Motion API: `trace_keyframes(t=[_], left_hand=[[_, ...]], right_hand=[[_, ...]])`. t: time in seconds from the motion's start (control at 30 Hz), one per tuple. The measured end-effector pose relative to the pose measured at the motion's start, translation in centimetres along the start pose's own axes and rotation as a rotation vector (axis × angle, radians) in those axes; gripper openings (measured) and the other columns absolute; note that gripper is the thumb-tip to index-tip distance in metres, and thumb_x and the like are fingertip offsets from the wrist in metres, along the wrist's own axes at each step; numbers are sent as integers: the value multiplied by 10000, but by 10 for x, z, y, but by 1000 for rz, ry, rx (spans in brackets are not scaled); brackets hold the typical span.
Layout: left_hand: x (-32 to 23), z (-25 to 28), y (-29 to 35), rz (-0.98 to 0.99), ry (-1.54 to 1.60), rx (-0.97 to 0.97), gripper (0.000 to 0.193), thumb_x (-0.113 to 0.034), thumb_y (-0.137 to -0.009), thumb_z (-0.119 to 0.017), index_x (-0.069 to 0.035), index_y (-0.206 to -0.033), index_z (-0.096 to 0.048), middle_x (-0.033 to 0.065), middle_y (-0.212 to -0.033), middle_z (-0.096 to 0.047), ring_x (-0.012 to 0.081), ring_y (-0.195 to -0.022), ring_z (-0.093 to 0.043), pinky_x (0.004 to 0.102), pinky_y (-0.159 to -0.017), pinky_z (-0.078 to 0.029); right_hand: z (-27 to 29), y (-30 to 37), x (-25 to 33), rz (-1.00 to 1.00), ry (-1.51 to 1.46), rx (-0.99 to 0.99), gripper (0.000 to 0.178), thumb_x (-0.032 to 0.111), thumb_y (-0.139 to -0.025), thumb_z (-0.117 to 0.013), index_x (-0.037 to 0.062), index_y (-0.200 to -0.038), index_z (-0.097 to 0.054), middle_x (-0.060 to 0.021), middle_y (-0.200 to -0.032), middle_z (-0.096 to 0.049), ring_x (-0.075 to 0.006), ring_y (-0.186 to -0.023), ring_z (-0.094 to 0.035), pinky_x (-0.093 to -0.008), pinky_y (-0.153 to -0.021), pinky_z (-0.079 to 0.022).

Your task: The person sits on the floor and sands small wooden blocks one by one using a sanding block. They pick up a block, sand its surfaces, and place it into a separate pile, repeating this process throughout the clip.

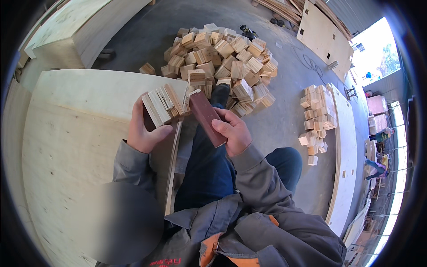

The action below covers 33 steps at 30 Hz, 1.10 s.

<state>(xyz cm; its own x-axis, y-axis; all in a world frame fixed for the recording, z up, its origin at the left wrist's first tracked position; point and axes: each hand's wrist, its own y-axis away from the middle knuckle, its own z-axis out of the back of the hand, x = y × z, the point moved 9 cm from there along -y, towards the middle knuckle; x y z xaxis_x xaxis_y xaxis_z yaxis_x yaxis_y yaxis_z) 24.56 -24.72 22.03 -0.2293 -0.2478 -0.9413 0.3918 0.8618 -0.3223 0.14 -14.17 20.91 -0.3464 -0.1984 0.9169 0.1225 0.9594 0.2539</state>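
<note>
A layered, light-coloured wood block [161, 106] is gripped in my left hand [144, 133], fingers round its far side and thumb along its near edge. My right hand [233, 132] holds a long sanding block [207, 118] with a reddish-brown face, the thumb lying on top of it. The sanding block tilts from upper left to lower right. Its upper end is close beside the wood block; I cannot tell if they touch. Both are held above the edge of a pale plywood board [89, 147] at my left.
A large heap of similar wood blocks [218, 58] lies on the grey floor ahead, around my foot. Smaller blocks [318, 115] are piled at the right against a long plywood panel [344, 155]. A big wooden box [80, 38] stands far left. Cables [307, 62] lie on the floor.
</note>
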Motion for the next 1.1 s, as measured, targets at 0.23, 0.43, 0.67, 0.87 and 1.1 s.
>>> trace_keyframes(t=[0.23, 0.43, 0.67, 0.87, 1.1], left_hand=[[26, 11, -3, 78, 8, -30, 846, -199, -927, -814, 53, -1628, -414, 180, -1548, -578, 281, -1444, -557, 440, -1240, -428], [30, 28, 5, 62, -13, -30, 953, -281, -887, -853, 32, -1654, -382, 170, -1540, -560, 293, -1431, -573, 442, -1209, -471], [17, 5, 4, 42, -60, 19, 1006, -294, -858, -865, -22, -1691, -371, 147, -1578, -520, 301, -1427, -568, 460, -1208, -473], [32, 19, 2, 45, 53, -10, 857, -195, -955, -785, 35, -1676, -382, 170, -1612, -519, 311, -1466, -546, 460, -1251, -426], [-8, 16, 1, -173, -113, -87, 961, -84, -816, -844, -3, -1670, -410, 202, -1737, -358, 366, -1565, -452, 501, -1290, -403]], right_hand=[[2, 3, -9, -3, 73, -19, 505, 173, -1035, -787, -23, -1480, -650, -65, -1117, -734, -113, -913, -680, -287, -811, -570], [-16, -5, -6, 17, 225, 51, 541, 211, -1043, -795, 32, -1530, -643, -35, -992, -732, -85, -777, -649, -265, -657, -534], [-5, 2, -13, 7, 147, 61, 587, 252, -1047, -793, 20, -1555, -612, -38, -934, -728, -87, -711, -649, -271, -609, -533], [-10, 5, -8, -16, 187, 57, 562, 242, -1044, -790, 26, -1536, -627, -50, -933, -729, -95, -718, -656, -276, -609, -536], [-21, 4, 3, 2, 215, 54, 511, 192, -1014, -790, 29, -1485, -674, -65, -1095, -731, -116, -911, -680, -298, -799, -567]])
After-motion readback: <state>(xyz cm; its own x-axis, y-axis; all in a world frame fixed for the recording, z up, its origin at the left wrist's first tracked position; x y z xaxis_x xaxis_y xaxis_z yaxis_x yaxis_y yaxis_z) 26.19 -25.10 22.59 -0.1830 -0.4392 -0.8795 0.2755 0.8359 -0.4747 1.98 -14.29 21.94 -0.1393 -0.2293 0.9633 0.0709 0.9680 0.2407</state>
